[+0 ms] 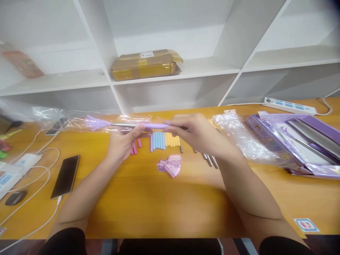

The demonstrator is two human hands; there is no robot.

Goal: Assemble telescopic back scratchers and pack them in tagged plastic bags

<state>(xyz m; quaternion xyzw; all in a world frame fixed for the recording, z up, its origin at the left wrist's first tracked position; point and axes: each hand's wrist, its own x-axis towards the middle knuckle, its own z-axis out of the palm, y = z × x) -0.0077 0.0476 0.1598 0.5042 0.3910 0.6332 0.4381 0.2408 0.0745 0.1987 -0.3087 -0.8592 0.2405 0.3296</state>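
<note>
Left grip [124, 143] and right grip [199, 134] clasp the joined stick [156, 126], its claw [97, 123] seemingly in the bag [75, 119] at eleven o'clock, tubes [158, 141] loose at twelve.

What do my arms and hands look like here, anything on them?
Black sleeves end around your elbows, leaving both forearms uncovered. Your left hand and right hand are bare: no gloves, with no watch or bracelet visible on either wrist.

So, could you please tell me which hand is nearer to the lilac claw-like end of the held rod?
Left. The left hand grips the rod to the right of the claw-like end, while the right hand holds the far end of the lilac handle.
</note>
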